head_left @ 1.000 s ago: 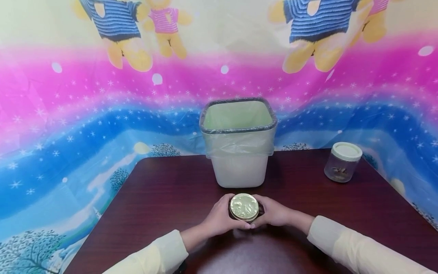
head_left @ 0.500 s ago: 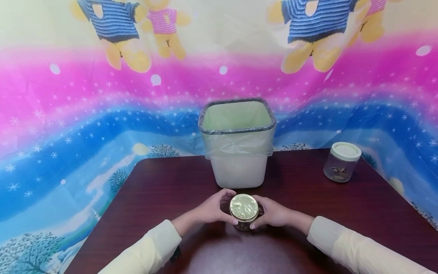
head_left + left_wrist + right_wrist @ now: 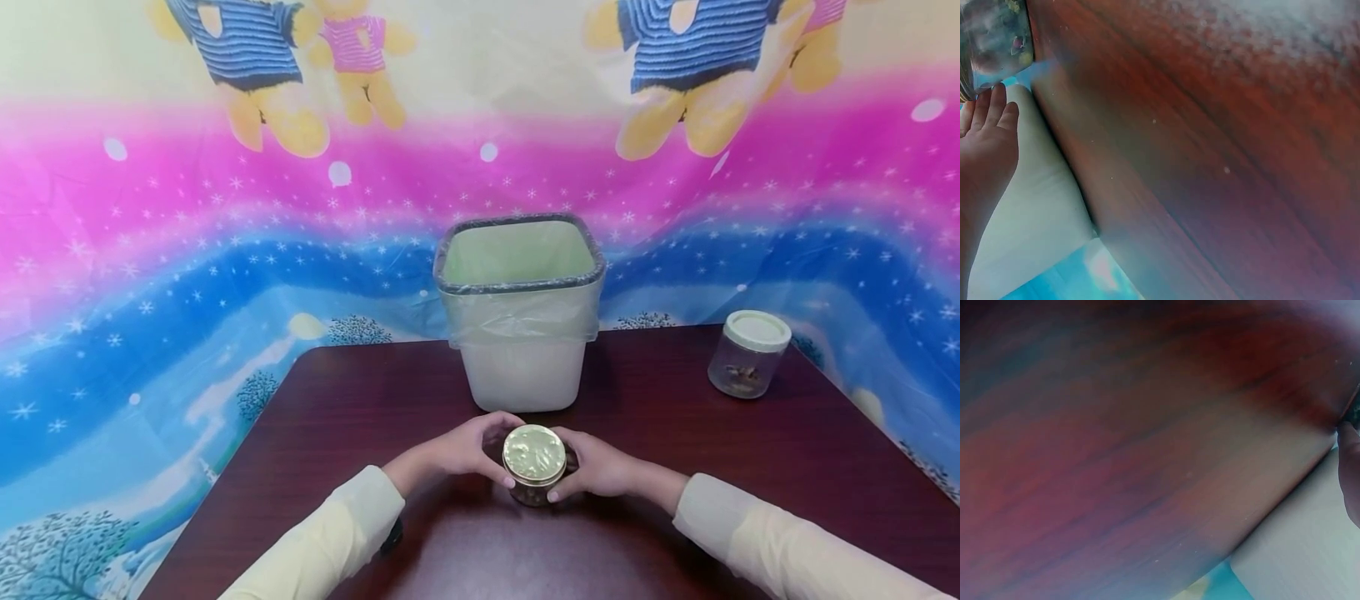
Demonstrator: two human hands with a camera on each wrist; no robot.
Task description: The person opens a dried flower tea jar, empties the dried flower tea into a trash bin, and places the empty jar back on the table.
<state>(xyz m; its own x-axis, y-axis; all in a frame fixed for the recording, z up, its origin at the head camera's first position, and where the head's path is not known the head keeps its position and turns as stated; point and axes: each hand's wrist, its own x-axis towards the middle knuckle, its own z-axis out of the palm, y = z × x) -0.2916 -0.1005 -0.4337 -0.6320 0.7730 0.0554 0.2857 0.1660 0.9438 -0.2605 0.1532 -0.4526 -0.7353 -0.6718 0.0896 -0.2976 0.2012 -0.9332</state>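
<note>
In the head view a small clear jar [image 3: 531,493] with a gold foil-like top [image 3: 535,452] stands upright at mid-table. My right hand [image 3: 600,467] grips it from the right, thumb along its front. From the other side my left hand [image 3: 468,450] curves about the jar near the gold top, fingertips behind and thumb in front, with a gap between palm and jar. The left wrist view shows the jar's side [image 3: 997,44] with bits of mixed dried-looking contents, fingertips right at its gold edge. In the right wrist view only a sliver of the hand [image 3: 1349,469] appears.
Behind the hands is a pale bin [image 3: 525,375] with a dark rim and a clear plastic liner. A second clear jar [image 3: 742,367] with a pale lid and brown bits inside stands at the back right of the dark wooden table [image 3: 360,392]. A printed cloth [image 3: 390,192] hangs behind.
My left hand has loosened from its close hold round the jar, drawn back slightly left, and taken the jar again nearer the top. My right hand keeps its grip; the jar stays put.
</note>
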